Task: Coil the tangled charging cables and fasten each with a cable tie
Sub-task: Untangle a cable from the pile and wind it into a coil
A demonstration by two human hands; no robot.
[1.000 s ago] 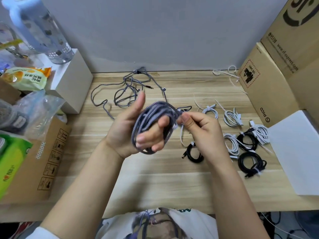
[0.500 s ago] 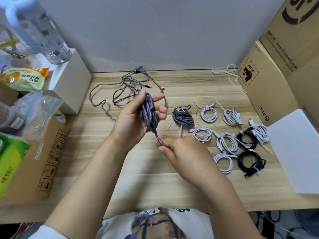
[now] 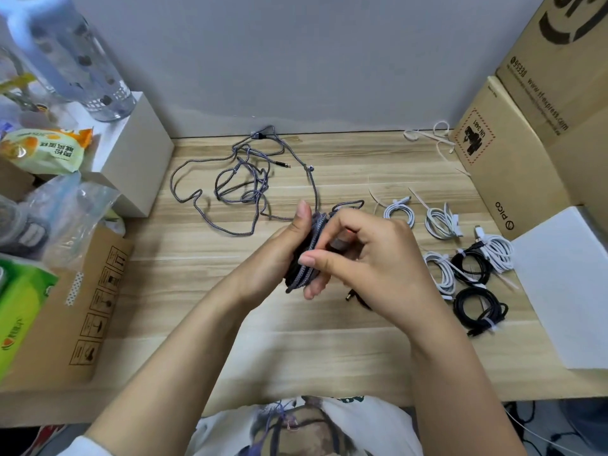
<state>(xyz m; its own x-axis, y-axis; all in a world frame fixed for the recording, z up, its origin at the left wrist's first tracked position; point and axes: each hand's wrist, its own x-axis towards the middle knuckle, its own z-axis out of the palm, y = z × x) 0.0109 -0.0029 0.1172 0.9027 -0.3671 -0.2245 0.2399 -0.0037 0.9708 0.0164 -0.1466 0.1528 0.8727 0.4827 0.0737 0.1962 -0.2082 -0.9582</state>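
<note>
A grey braided cable coil [image 3: 309,258] stands edge-on above the wooden table [image 3: 204,311], gripped in my left hand [image 3: 283,255]. My right hand [image 3: 368,261] lies over the coil's right side, thumb pressed on the strands and fingers curled round them. A tangle of grey braided cable [image 3: 237,185] lies on the table behind, one strand running up to the coil. Several tied white coils [image 3: 439,222] and tied black coils [image 3: 478,304] lie at the right. Loose white cable ties [image 3: 427,134] sit by the back wall.
Cardboard boxes [image 3: 513,153] stand at the right, with a white sheet [image 3: 569,291] in front of them. At the left are a white box [image 3: 131,166], a water bottle [image 3: 75,60], snack bags and a cardboard box [image 3: 75,311].
My right hand rose from the table in front of the coil and now closes over the coil's right side. The coil stays in my left hand, slightly lower.
</note>
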